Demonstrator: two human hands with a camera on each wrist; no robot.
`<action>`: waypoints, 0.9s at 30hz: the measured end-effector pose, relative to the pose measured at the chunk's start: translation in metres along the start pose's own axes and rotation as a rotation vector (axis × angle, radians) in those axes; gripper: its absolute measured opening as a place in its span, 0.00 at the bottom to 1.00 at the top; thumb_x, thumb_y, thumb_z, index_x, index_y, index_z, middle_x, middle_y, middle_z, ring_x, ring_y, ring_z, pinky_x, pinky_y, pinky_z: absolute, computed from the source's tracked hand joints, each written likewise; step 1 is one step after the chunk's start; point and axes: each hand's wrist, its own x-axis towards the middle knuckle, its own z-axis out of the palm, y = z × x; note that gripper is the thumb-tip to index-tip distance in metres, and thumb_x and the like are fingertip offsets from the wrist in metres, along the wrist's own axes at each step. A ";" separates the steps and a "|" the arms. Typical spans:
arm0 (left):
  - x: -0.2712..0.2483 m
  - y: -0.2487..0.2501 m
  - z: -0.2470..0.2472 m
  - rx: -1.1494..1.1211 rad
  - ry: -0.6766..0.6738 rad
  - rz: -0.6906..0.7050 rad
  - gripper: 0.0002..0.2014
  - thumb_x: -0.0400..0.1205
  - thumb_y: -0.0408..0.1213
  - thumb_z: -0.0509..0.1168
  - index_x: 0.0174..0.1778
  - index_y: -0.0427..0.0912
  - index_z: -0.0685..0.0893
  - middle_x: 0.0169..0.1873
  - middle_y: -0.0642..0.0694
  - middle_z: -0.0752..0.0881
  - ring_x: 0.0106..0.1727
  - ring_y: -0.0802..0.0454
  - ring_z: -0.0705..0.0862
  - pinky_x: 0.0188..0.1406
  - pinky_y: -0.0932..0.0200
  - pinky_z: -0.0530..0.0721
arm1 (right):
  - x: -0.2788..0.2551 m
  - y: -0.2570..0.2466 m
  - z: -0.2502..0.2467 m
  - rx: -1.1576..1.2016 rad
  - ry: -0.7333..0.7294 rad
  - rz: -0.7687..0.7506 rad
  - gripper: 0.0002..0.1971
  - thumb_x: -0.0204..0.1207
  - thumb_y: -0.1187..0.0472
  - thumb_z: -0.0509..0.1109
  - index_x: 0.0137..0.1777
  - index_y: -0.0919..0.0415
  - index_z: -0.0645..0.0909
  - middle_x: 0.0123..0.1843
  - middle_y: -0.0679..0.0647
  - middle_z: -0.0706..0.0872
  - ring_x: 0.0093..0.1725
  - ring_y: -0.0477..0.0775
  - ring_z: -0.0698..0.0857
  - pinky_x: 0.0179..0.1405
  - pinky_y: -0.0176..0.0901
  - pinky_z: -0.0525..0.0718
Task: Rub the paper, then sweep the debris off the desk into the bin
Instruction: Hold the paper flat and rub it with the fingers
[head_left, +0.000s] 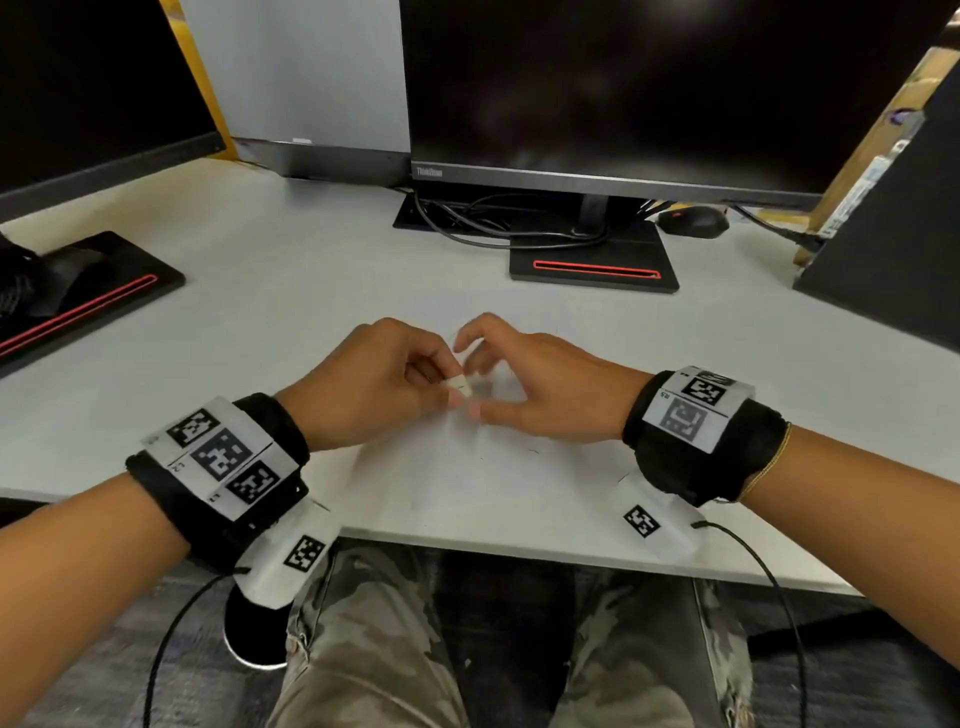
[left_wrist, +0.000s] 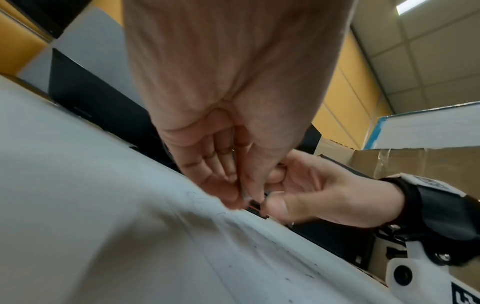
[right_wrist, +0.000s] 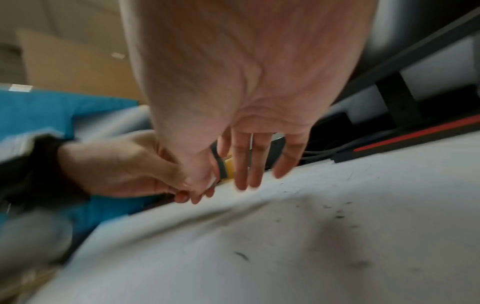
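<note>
Dark monitors (head_left: 649, 93) stand at the back of the pale counter (head_left: 311, 291), where a white paper (head_left: 498, 467) lies near the front edge. From the head view, the left hand (head_left: 374, 384) pinches a small white eraser (head_left: 460, 387) over the paper, while the right hand (head_left: 540, 395) touches the sheet beside it, fingers loosely spread. Left wrist view: fingers (left_wrist: 221, 174) curl together at the paper (left_wrist: 182, 257). Right wrist view: straight fingers (right_wrist: 254, 164) above the debris (right_wrist: 337, 216) specks.
</note>
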 end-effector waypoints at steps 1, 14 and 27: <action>0.001 0.000 0.000 0.057 -0.031 -0.018 0.01 0.81 0.42 0.79 0.45 0.53 0.94 0.40 0.56 0.94 0.41 0.62 0.92 0.45 0.67 0.85 | 0.001 0.003 0.004 -0.104 -0.064 0.018 0.40 0.83 0.38 0.76 0.88 0.48 0.61 0.82 0.49 0.78 0.78 0.50 0.78 0.76 0.50 0.76; 0.020 0.014 0.009 0.352 -0.460 0.051 0.04 0.80 0.37 0.74 0.41 0.50 0.92 0.29 0.66 0.86 0.34 0.67 0.83 0.38 0.71 0.79 | 0.001 0.011 0.026 -0.153 -0.357 0.154 0.62 0.73 0.17 0.67 0.94 0.38 0.32 0.93 0.34 0.28 0.88 0.34 0.24 0.88 0.60 0.22; 0.025 0.019 0.005 0.481 -0.332 0.105 0.06 0.81 0.36 0.69 0.41 0.49 0.89 0.31 0.55 0.88 0.37 0.60 0.86 0.42 0.56 0.86 | -0.001 0.003 0.021 -0.102 -0.348 0.164 0.59 0.74 0.20 0.71 0.93 0.34 0.37 0.94 0.34 0.31 0.89 0.35 0.25 0.88 0.61 0.22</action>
